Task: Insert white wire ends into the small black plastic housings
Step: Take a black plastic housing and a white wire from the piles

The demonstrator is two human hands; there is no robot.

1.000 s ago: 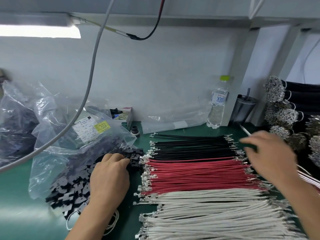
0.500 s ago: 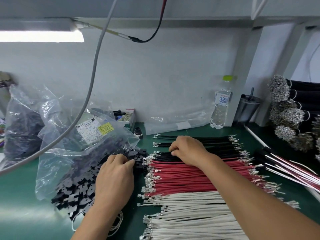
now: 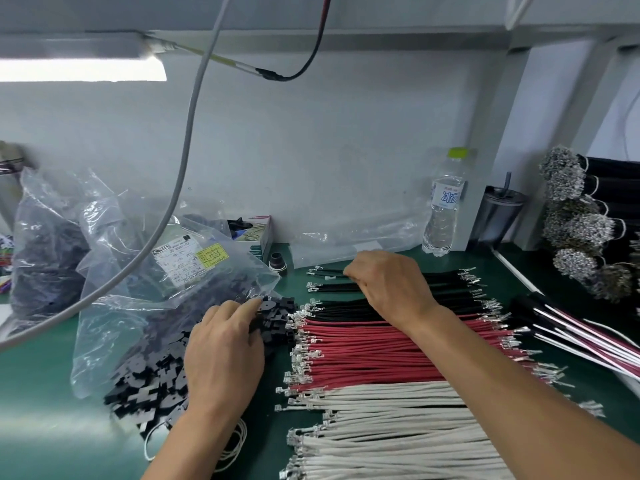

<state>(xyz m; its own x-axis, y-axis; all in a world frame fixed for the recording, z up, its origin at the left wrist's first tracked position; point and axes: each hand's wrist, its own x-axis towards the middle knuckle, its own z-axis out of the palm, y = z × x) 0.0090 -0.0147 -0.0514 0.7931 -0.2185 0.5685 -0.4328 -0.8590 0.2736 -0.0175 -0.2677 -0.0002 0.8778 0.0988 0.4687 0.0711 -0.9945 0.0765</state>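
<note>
On the far left, our clear plastic bag (image 3: 138,271) spills a pile of small black plastic housings (image 3: 152,382) onto the green table (image 3: 41,427). Our left hand (image 3: 221,358) lies on that pile. Its fingers (image 3: 242,308) are bent and seem to pinch one housing at the far edge, but we cannot tell for sure.

In the middle lie rows of wires: black wires (image 3: 450,299) far, red wires (image 3: 363,351) next, and white wires (image 3: 381,427) near us. Our right hand (image 3: 391,289) is over the black wires, fingers curled onto one wire. The white wires are well apart from those fingers, under our right arm.

What could go wrong? We think we may pick the wrong colour, because the hand sits on black, not white. Our arm could also drag the neat rows and tangle their metal ends. The housings are tiny, so one could slip from our left fingers.

On the far right stands a water bottle (image 3: 445,202).
</note>
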